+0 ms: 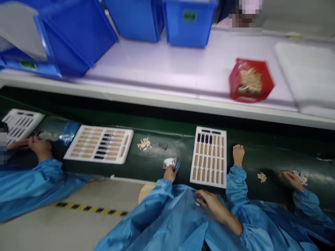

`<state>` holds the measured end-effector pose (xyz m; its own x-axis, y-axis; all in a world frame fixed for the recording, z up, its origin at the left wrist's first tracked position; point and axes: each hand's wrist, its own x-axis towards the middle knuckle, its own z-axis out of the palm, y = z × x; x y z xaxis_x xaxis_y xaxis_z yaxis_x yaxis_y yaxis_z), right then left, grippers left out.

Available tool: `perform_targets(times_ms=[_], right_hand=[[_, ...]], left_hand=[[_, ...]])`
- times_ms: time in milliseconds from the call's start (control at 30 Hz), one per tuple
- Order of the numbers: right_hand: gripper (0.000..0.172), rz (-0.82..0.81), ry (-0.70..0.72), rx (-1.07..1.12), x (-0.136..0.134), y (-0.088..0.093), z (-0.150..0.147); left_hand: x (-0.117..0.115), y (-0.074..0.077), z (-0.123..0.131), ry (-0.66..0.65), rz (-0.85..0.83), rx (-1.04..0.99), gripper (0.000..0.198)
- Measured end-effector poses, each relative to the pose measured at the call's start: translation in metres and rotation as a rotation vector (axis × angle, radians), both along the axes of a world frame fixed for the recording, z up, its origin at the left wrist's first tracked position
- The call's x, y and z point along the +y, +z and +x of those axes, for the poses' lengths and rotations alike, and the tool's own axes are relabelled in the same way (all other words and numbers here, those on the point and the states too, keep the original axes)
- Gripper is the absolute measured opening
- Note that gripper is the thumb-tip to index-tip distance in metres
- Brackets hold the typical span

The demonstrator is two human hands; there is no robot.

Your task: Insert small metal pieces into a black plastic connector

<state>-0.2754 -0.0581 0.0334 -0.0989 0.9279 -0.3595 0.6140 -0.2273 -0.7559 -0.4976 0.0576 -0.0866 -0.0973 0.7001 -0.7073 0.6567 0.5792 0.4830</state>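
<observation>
Left hand: your left hand (169,174) reaches over the green worktop (150,169), its fingers bent and drawn together at the lower edge of a small clear packet (169,162) with white contents.
Blue item: a slim blue piece (178,165) juts out beside those fingers; you cannot tell from this view whether they grip it, the packet or both.
Right hand: your right hand (209,203) is in front of your blue smock (180,205), below the tray, fingers half curled with gaps between them. A white speck shows there, too small to tell whether they hold it.
Nearest tray: the white slotted tray (191,177) stands right of the packet, filled with tan strips (208,161); four black pieces (205,138) line its upper row.
Loose parts: a pale heap (144,143) and a dark piece (163,146) lie beyond the packet, toward the left.
Neighbour: a co-worker's fist (238,155) rests just right of the tray.
</observation>
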Motion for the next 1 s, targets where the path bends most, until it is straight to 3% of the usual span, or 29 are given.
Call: perform_targets(times_ms=[67,267,367,533,733,833,900,1000], right_hand=[[0.020,-0.122,0.020,0.047,-0.010,-0.007,0.001],[0.043,-0.342,-0.096,0.018,-0.036,-0.045,0.001],[0.043,-0.338,-0.161,0.060,-0.041,-0.050,-0.010],[0.041,-0.269,-0.259,0.180,-0.021,-0.051,-0.033],[0.057,-0.184,-0.421,0.428,0.008,-0.054,-0.052],[0.057,-0.148,-0.423,0.537,-0.001,-0.038,-0.056],[0.042,-0.122,-0.359,0.596,-0.015,-0.033,-0.048],[0.037,-0.126,-0.269,0.610,-0.030,-0.055,-0.020]], left_hand=[[-0.001,-0.004,-0.001,0.005,-0.031,-0.036,0.033],[-0.013,-0.054,-0.016,0.068,-0.053,-0.130,0.029],[-0.017,-0.053,-0.022,0.064,0.003,-0.184,0.026],[-0.015,-0.026,-0.018,0.009,0.134,-0.378,0.022],[-0.041,0.030,0.010,-0.148,0.271,-0.541,0.018],[-0.063,0.063,0.021,-0.256,0.365,-0.524,0.013],[-0.073,0.079,0.026,-0.346,0.429,-0.504,0.012],[-0.077,0.084,0.031,-0.513,0.468,-0.530,0.014]])
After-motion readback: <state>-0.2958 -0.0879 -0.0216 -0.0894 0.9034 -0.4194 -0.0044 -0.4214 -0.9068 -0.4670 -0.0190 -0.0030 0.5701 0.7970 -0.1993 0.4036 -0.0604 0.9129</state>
